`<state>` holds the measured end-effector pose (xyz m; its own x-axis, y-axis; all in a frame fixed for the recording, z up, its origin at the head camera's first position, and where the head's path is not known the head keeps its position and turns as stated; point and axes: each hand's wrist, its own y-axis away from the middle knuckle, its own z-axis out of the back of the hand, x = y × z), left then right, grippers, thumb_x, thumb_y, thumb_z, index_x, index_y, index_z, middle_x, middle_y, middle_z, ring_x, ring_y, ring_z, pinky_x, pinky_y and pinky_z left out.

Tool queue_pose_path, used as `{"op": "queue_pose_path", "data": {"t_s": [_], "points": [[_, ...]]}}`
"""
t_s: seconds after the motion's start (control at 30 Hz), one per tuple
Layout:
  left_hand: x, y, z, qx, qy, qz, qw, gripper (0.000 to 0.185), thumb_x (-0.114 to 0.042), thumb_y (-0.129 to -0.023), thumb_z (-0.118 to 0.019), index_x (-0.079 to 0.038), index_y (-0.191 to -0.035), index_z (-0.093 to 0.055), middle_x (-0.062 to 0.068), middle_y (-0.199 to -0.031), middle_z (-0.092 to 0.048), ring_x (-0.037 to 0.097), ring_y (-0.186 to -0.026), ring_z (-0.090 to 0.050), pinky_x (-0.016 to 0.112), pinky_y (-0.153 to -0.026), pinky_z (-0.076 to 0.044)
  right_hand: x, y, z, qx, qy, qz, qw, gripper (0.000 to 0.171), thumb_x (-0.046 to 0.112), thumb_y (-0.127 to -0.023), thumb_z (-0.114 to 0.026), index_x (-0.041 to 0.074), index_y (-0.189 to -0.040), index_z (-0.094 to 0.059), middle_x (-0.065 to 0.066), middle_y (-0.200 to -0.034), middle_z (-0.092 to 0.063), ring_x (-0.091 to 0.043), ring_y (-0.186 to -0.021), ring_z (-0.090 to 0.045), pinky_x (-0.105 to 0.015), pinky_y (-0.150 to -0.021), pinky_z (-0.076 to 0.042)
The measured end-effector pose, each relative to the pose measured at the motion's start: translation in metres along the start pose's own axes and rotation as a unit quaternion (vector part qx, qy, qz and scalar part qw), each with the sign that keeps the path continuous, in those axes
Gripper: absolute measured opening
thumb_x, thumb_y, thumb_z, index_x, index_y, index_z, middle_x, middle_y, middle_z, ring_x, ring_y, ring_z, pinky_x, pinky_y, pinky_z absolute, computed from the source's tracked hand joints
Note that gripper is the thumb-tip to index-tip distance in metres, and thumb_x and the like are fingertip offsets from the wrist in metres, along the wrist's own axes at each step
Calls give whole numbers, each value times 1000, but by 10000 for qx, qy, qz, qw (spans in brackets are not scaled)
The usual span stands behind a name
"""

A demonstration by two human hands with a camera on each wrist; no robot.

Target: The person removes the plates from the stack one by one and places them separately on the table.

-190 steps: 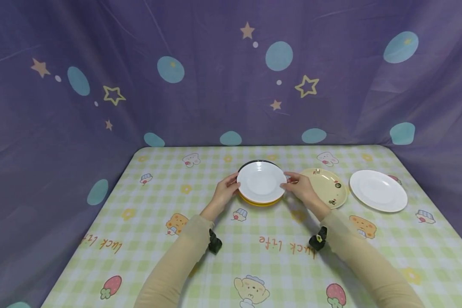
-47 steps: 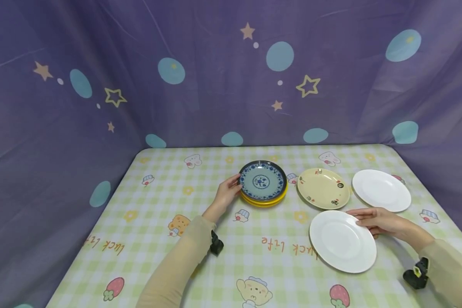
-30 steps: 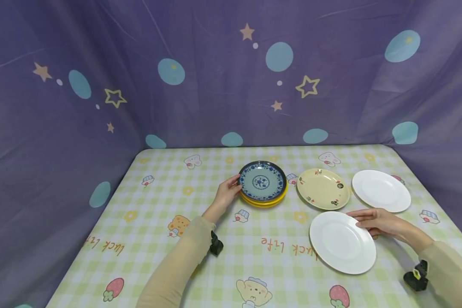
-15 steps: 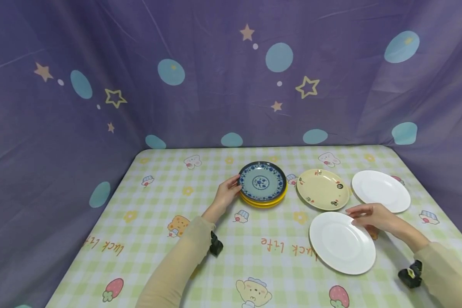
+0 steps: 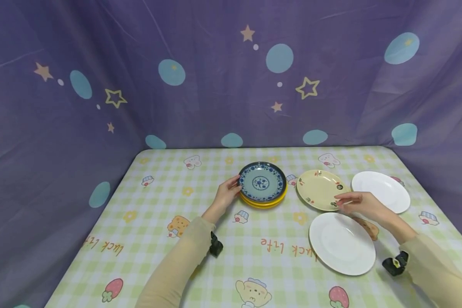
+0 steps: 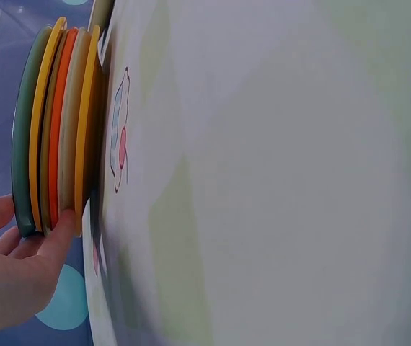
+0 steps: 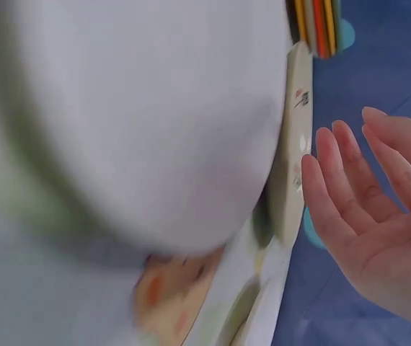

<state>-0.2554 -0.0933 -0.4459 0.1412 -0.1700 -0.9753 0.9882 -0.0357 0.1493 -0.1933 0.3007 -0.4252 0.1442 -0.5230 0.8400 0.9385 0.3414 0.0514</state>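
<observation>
A stack of several plates [image 6: 36,130] stands mid-table, with a blue-patterned, dark-rimmed plate [image 5: 262,182] on top and yellow, orange and cream edges below. My left hand [image 5: 225,194] holds the stack at its left edge, thumb by the top plate and fingers against the lower rims. My right hand [image 5: 363,205] is empty, fingers loosely extended, overlapping the near right edge of a cream plate [image 5: 319,190] with small printed motifs. In the right wrist view the right hand [image 7: 386,209] is apart from the plates. A white plate [image 5: 342,244] lies just below it.
Another white plate [image 5: 381,192] lies at the far right, beside the cream one. A green checked tablecloth [image 5: 200,265] with cartoon prints covers the table. Purple curtains [image 5: 215,115] with stars and blue ovals hang behind the table and along its sides.
The white plate that was on the stack now lies at the near right, exposing the blue-patterned plate. My right hand has let go of it and moved up and left; the left hand stays put.
</observation>
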Motion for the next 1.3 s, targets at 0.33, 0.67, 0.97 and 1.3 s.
{"op": "queue_pose_path", "data": {"t_s": [0.33, 0.67, 0.97, 1.3], "points": [[1, 1, 2, 26, 7, -65, 10000, 44, -3, -87, -51, -12, -130, -45, 13, -134, -41, 25, -117, -45, 30, -89, -46, 32, -37, -23, 28, -473, 71, 9989, 39, 10, -87, -54, -11, -119, -47, -23, -99, -61, -14, -77, -63, -33, -68, -54], [-2, 1, 1, 35, 8, -74, 10000, 45, -2, -87, -51, -12, -130, -45, 12, -134, -41, 24, -116, -45, 29, -88, -47, 48, -68, -47, -135, -959, 49, 9953, 40, 8, -86, -56, -11, -119, -48, -27, -105, -57, -15, -80, -62, -34, -72, -54], [-1, 1, 2, 92, 103, -71, 9999, 45, -2, -86, -51, -11, -130, -44, 13, -134, -41, 25, -116, -46, 29, -87, -47, 59, -80, -60, -230, -1122, -185, 9932, 43, 9, -87, -55, -9, -124, -44, -28, -113, -54, -21, -88, -61, -33, -75, -53], [-3, 2, 2, 78, 109, -39, 9999, 45, -2, -87, -51, -11, -130, -44, 14, -133, -41, 25, -115, -46, 29, -87, -47, 67, -94, -75, -560, -1573, -450, 9849, 42, 3, -86, -52, -11, -125, -42, -31, -113, -51, -18, -86, -60, -40, -82, -49]]}}
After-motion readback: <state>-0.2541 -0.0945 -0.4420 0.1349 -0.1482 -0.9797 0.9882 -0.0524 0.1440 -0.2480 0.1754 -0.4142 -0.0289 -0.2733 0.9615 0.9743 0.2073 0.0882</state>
